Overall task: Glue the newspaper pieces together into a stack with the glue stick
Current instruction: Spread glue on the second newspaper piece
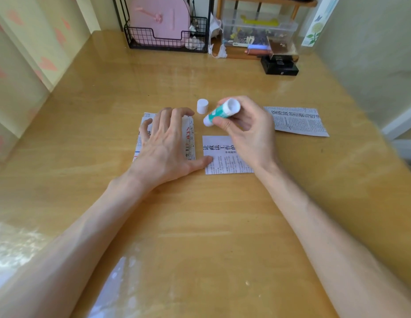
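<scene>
Desktop [199, 214]: spread left hand [164, 143] covers a clipping [189, 143]; right hand [248, 134] grips glue stick [220, 112].

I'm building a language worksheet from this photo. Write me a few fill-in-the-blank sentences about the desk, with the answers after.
1. The right hand grips the glue stick, whose white cap stands on the ____.
2. The left hand rests on the ____ newspaper piece.
3. Newspaper lies in ____ separate spots.
Missing words: table; leftmost; three.
</scene>
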